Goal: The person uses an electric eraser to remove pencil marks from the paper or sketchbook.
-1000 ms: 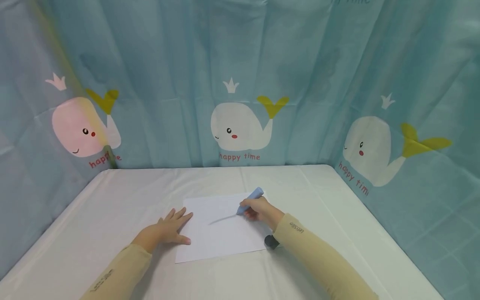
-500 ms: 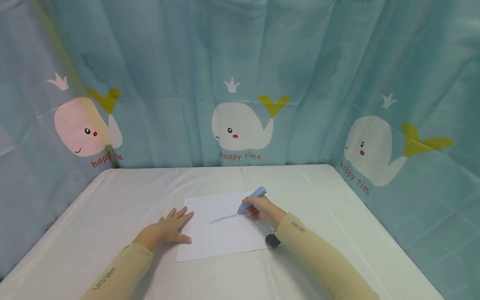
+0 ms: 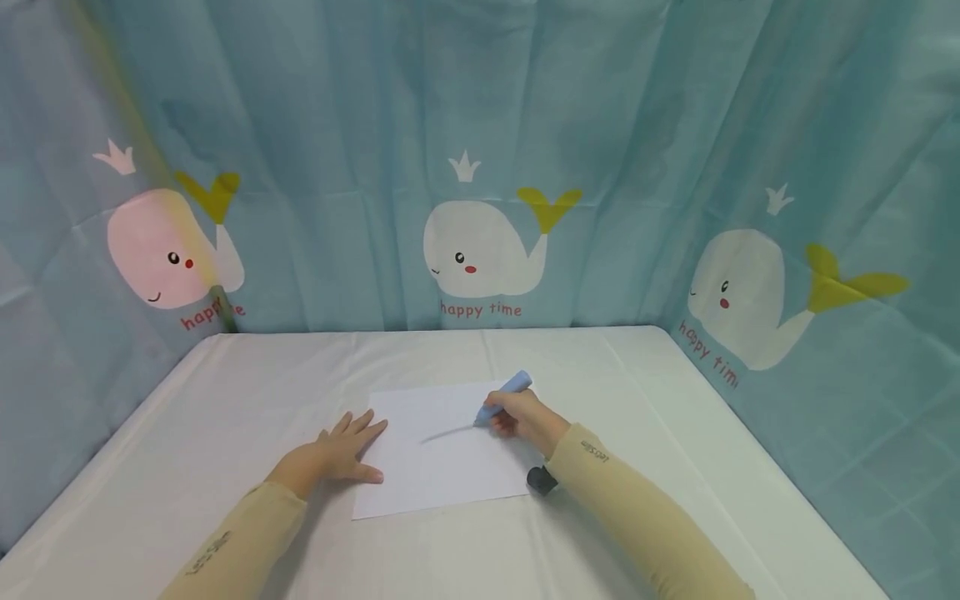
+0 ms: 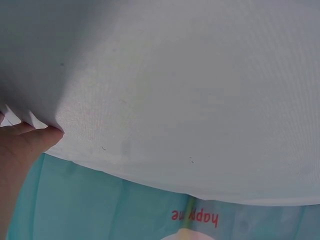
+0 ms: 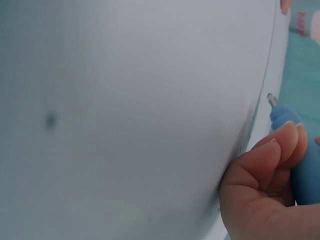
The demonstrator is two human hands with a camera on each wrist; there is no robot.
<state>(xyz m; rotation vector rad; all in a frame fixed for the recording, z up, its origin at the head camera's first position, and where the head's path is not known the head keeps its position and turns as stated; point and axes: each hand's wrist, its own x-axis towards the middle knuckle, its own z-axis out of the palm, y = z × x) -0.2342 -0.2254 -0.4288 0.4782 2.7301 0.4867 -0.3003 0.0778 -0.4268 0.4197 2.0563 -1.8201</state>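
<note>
My right hand [image 3: 519, 414] grips a thick light-blue pen-like tool [image 3: 516, 382] over a sheet of white paper [image 3: 442, 475]. The tool's short metal tip [image 5: 272, 99] shows in the right wrist view; its exact kind is unclear. From the tip, a thin grey line [image 3: 448, 434] runs leftward across the paper; whether it is a mark or a shadow I cannot tell. My left hand [image 3: 341, 450] lies with fingers spread at the paper's left edge, thumb on the sheet. In the left wrist view, only some fingers [image 4: 47, 136] show.
A white cloth covers the table [image 3: 262, 375]. Beneath the right forearm sits a black rounded object [image 3: 538, 480], partly hidden, by the paper's lower right corner. A teal curtain [image 3: 337, 208] with whale prints hangs around the table's back and sides.
The right hand and tool shift very slightly, the tip staying near the same spot on the paper. The left hand keeps its place. The whole view drifts a little.
</note>
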